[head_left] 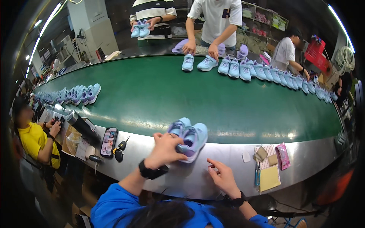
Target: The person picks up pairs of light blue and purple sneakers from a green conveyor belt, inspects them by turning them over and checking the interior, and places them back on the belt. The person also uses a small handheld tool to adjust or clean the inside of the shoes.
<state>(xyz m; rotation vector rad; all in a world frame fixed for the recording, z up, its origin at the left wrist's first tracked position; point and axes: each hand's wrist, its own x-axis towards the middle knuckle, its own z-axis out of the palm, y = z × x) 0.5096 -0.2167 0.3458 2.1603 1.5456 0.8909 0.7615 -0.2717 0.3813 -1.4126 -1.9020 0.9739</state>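
A pair of light-blue sneakers (200, 133) with lilac trim stands at the near edge of the green belt (152, 98), toes pointing away from me. My left hand (164, 149) is closed on the heel ends of the pair, thumb at the right shoe's heel and fingers over the left shoe. To the right of the shoes, my right hand (223, 177) hovers above the metal ledge (224, 152), touching nothing. Its index finger is stretched out and its thumb stands apart; the other fingers are partly curled.
Sneaker rows line the belt's far right (262, 72) and left (78, 94). On the ledge lie a phone (109, 142), keys (119, 154), a dark flask (83, 126), a yellow notepad (269, 181), pens and a pink packet (283, 156). Several people work around the belt.
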